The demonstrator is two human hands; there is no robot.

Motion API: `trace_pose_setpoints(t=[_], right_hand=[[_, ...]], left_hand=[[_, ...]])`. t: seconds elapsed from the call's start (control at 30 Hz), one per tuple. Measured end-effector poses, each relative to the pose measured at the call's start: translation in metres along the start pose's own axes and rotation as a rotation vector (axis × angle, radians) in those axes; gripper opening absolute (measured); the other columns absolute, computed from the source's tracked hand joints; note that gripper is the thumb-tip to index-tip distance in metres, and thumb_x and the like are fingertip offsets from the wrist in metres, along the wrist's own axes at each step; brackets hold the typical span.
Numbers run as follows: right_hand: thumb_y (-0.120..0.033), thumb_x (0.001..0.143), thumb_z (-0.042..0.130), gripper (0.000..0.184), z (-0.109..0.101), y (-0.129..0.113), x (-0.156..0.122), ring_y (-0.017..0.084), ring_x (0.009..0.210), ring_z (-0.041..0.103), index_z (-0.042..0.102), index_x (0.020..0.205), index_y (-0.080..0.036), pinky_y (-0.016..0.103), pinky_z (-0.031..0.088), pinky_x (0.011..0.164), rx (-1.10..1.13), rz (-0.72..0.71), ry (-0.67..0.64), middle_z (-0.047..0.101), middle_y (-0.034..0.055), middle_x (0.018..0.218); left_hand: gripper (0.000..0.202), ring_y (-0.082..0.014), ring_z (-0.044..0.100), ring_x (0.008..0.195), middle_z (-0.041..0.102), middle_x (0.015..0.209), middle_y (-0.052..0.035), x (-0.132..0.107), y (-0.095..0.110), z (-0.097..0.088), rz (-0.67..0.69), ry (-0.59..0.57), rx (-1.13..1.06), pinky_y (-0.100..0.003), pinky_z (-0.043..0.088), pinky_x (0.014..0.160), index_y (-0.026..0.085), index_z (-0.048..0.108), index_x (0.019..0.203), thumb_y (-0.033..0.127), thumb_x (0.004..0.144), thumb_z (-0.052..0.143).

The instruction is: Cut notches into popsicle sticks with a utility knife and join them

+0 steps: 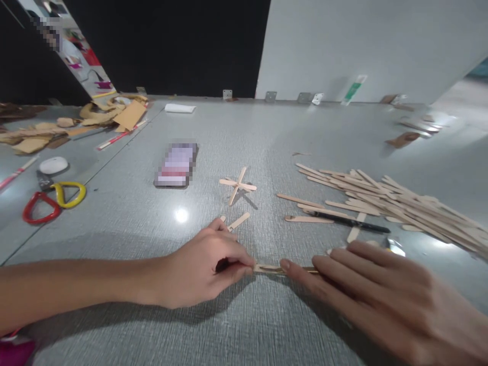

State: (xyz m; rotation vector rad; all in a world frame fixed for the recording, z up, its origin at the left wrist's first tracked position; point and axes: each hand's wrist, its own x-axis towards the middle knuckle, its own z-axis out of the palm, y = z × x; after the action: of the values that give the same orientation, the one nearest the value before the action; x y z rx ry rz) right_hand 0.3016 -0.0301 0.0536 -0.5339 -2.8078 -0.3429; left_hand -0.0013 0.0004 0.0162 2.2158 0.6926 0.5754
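Your left hand [208,267] pinches one stick [269,268]; your right hand [381,290] lies flat, fingers pressing it. One pen [348,221] and two scissors handles [53,201] rest on the surface [244,325].

I can read no text, label, brand or number anywhere in front of me. The phone [176,164] on the tabletop [267,137] is blurred out, and the green-and-white strip [354,90] against the wall is too small to make out.
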Motion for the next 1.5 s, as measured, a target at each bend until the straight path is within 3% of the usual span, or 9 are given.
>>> trace_pose_setpoints(t=[0.27,0.43,0.57,0.67,0.87,1.17,1.37,1.5], right_hand=[[-0.015,0.117,0.018,0.051,0.007,0.004,-0.001,0.021,0.080,0.063,0.064,0.139,-0.015,0.040,0.044,0.077,0.122,0.119,-0.045,0.070,0.0063,0.091],[-0.017,0.117,0.022,0.049,0.004,0.004,-0.002,0.021,0.076,0.065,0.065,0.139,-0.017,0.041,0.045,0.075,0.096,0.116,-0.040,0.070,0.0051,0.089],[-0.014,0.115,0.027,0.046,0.001,0.002,-0.003,0.021,0.078,0.068,0.065,0.141,-0.019,0.041,0.048,0.076,0.081,0.153,0.031,0.072,0.0057,0.093],[-0.014,0.114,0.030,0.046,0.001,0.000,-0.005,0.020,0.074,0.068,0.064,0.144,-0.022,0.036,0.049,0.068,0.156,0.231,0.024,0.072,0.0061,0.094],[-0.005,0.107,0.038,0.051,0.001,0.000,-0.007,0.018,0.070,0.068,0.063,0.146,-0.026,0.031,0.047,0.060,0.257,0.289,0.011,0.072,0.0045,0.094],[0.006,0.096,0.033,0.071,0.006,0.004,-0.011,0.016,0.071,0.067,0.060,0.149,-0.032,0.029,0.047,0.058,0.241,0.299,-0.016,0.071,0.0046,0.099],[0.000,0.103,0.038,0.058,0.001,0.004,-0.009,0.016,0.071,0.066,0.061,0.146,-0.032,0.029,0.047,0.060,0.220,0.281,-0.012,0.070,0.0040,0.098],[0.000,0.106,0.038,0.052,-0.011,-0.005,-0.002,0.017,0.074,0.070,0.061,0.144,-0.027,0.031,0.051,0.064,0.050,0.278,-0.024,0.071,0.0030,0.094]], left_hand=[[0.013,-0.0095,0.051,0.065,0.063,0.069,0.0066,0.000,-0.001,0.001,-0.017,0.016,0.003,-0.031,0.038,0.092,0.017,0.074,0.095,0.014,0.101,0.063],[0.013,-0.0099,0.053,0.067,0.062,0.070,0.0072,0.001,0.002,0.001,-0.068,0.017,0.003,-0.032,0.037,0.092,0.018,0.072,0.095,0.019,0.104,0.063],[0.029,-0.0124,0.049,0.070,0.053,0.068,0.0064,0.001,0.004,0.000,-0.100,-0.001,0.040,-0.032,0.037,0.088,0.018,0.059,0.080,0.027,0.108,0.056],[0.034,-0.0116,0.044,0.068,0.047,0.068,0.0068,0.001,0.002,-0.001,-0.068,-0.047,0.030,-0.032,0.035,0.089,0.019,0.051,0.078,0.025,0.111,0.048],[0.036,-0.0122,0.047,0.071,0.051,0.066,0.0067,0.000,0.000,-0.005,-0.088,-0.070,-0.042,-0.033,0.035,0.092,0.019,0.047,0.075,0.024,0.110,0.048],[0.038,-0.0138,0.048,0.075,0.052,0.066,0.0054,0.002,0.002,-0.008,-0.117,-0.095,-0.097,-0.034,0.035,0.093,0.019,0.047,0.071,0.024,0.108,0.050],[0.034,-0.0150,0.052,0.078,0.058,0.067,0.0044,0.003,0.003,-0.010,-0.148,-0.090,-0.111,-0.034,0.037,0.093,0.019,0.056,0.075,0.023,0.108,0.050],[0.035,-0.0165,0.053,0.081,0.057,0.067,0.0035,0.003,0.006,-0.013,-0.187,-0.103,-0.113,-0.034,0.039,0.091,0.020,0.061,0.080,0.032,0.111,0.049]])
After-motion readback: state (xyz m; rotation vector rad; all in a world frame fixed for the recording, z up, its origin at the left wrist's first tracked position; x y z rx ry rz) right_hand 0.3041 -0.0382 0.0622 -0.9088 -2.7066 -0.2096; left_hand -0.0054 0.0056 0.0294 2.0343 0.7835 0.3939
